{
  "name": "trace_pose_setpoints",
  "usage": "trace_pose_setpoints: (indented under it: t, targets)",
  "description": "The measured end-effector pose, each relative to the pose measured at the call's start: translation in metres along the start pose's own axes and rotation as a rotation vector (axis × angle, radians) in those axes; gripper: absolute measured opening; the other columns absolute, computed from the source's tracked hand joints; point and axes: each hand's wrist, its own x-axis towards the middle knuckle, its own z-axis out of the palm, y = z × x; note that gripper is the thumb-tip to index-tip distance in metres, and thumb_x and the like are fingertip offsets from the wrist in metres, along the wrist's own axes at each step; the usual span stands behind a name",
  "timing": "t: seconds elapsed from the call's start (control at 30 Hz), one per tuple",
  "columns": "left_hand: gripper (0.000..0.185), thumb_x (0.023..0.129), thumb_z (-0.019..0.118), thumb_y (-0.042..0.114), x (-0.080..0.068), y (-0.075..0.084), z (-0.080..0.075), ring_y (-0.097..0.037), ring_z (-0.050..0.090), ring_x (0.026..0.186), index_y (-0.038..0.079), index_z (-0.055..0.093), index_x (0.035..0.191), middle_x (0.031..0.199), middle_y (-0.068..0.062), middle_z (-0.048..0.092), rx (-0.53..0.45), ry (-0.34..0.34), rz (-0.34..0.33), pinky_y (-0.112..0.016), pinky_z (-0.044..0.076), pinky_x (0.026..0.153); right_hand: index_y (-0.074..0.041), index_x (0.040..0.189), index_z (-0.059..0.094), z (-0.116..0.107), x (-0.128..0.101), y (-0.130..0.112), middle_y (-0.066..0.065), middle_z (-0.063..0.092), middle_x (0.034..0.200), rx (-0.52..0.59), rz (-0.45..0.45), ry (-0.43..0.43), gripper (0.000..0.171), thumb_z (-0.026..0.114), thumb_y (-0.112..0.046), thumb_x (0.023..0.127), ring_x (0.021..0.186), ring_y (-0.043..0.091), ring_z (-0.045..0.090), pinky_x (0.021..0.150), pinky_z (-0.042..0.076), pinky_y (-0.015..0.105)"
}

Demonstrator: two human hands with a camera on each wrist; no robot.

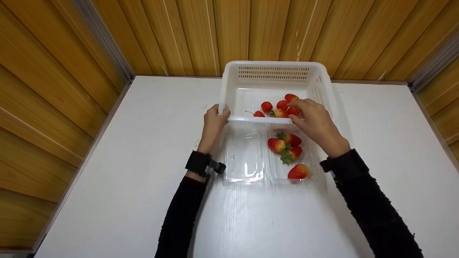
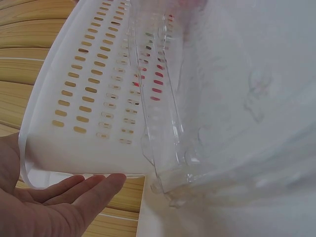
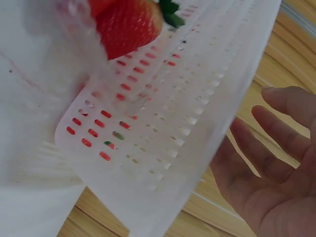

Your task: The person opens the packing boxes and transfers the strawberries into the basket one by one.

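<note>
Gripping basket [image 1: 229, 77] rim: left hand [image 1: 214, 123]; right hand [image 1: 312, 120] fingers relaxed over strawberries [image 1: 283, 107].

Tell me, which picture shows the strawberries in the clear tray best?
The head view: all four strawberries lie plainly in the clear tray. The right wrist view shows one strawberry, close and cut off. The left wrist view shows only red glimpses through the basket's holes.

A white perforated plastic basket [image 1: 272, 73], matt and smooth, sits tilted over a clear, glossy plastic clamshell tray [image 1: 247, 168] holding shiny red strawberries [image 1: 287, 147]. The desk [image 1: 125, 179] is smooth white laminate with a soft sheen; behind it, varnished wood panelling [image 1: 179, 32] with metal trim.
</note>
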Motion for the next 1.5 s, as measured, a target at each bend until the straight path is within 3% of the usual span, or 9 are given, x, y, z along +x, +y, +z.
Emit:
trace_pose_setpoints:
  t: [0.13,0.37,0.53,0.7,0.87,0.97,1.13,1.27,1.5]
  targets:
    - [0.030,0.090,0.054,0.021,0.002,0.000,0.001,-0.016,0.060,0.102,-0.002,0.061,0.108,0.109,-0.010,0.062,-0.007,-0.007,0.003,-0.027,0.055,0.078,-0.004,0.111,0.065,-0.002,-0.016,-0.013,0.014,0.060,0.113,0.015,-0.054,0.065,0.025,0.065,-0.010,0.086,0.104,0.031,0.055,0.090,0.049,0.047]
    - [0.029,0.088,0.054,0.018,0.000,-0.001,0.003,-0.016,0.060,0.099,-0.001,0.061,0.109,0.108,-0.009,0.063,-0.010,-0.003,0.002,-0.028,0.054,0.078,-0.006,0.109,0.066,0.004,-0.049,-0.028,0.010,0.060,0.112,0.089,-0.075,0.102,0.025,0.069,-0.007,0.084,0.097,0.027,0.060,0.079,0.055,0.042]
    - [0.029,0.088,0.055,0.019,0.001,-0.002,0.002,-0.017,0.060,0.102,-0.001,0.061,0.108,0.110,-0.011,0.062,-0.016,0.004,0.008,-0.027,0.055,0.077,-0.008,0.112,0.065,0.017,-0.063,-0.031,0.009,0.060,0.115,0.088,-0.020,0.032,0.028,0.069,-0.008,0.085,0.097,0.026,0.057,0.082,0.054,0.041]
    - [0.030,0.089,0.055,0.019,0.001,-0.003,0.001,-0.018,0.061,0.103,-0.002,0.061,0.108,0.109,-0.012,0.063,-0.025,0.006,0.012,-0.028,0.056,0.077,-0.006,0.120,0.061,0.036,-0.066,-0.030,0.015,0.051,0.130,0.066,0.080,-0.147,0.037,0.069,-0.008,0.084,0.117,0.032,0.047,0.097,0.045,0.049]
    - [0.033,0.090,0.055,0.018,0.000,-0.005,-0.001,-0.018,0.059,0.103,-0.006,0.060,0.112,0.114,-0.017,0.062,-0.060,-0.013,0.000,-0.029,0.055,0.079,-0.003,0.124,0.058,0.052,-0.063,-0.029,0.015,0.050,0.130,0.031,0.107,-0.217,0.044,0.071,-0.009,0.082,0.114,0.032,0.047,0.097,0.045,0.048]
    - [0.034,0.090,0.055,0.018,0.000,-0.004,-0.003,-0.019,0.059,0.103,-0.007,0.059,0.113,0.115,-0.019,0.061,-0.079,-0.016,0.001,-0.029,0.054,0.081,-0.003,0.126,0.057,0.060,-0.060,-0.026,0.015,0.052,0.126,0.017,0.104,-0.222,0.047,0.071,-0.008,0.082,0.114,0.031,0.048,0.098,0.045,0.047]
    - [0.032,0.089,0.052,0.018,0.000,-0.003,-0.004,-0.019,0.059,0.104,-0.004,0.059,0.111,0.114,-0.016,0.060,-0.037,-0.013,0.007,-0.029,0.055,0.078,0.000,0.126,0.057,0.072,-0.060,-0.022,0.017,0.054,0.122,0.025,0.060,-0.189,0.047,0.071,-0.009,0.082,0.111,0.031,0.052,0.095,0.047,0.045]
    - [0.032,0.089,0.051,0.018,-0.001,-0.001,-0.003,-0.019,0.059,0.105,-0.002,0.060,0.112,0.116,-0.014,0.060,-0.004,-0.009,-0.001,-0.028,0.056,0.077,0.000,0.126,0.056,0.078,-0.062,-0.020,0.017,0.054,0.121,0.054,0.078,-0.175,0.049,0.073,-0.014,0.082,0.107,0.029,0.054,0.094,0.048,0.043]
    - [0.034,0.088,0.052,0.018,0.000,0.000,0.000,-0.019,0.061,0.101,-0.004,0.060,0.112,0.114,-0.015,0.061,0.021,0.001,-0.007,-0.029,0.056,0.076,-0.001,0.116,0.059,0.079,-0.063,-0.020,0.016,0.056,0.115,0.065,0.093,-0.156,0.041,0.073,-0.019,0.082,0.095,0.027,0.052,0.087,0.050,0.040]
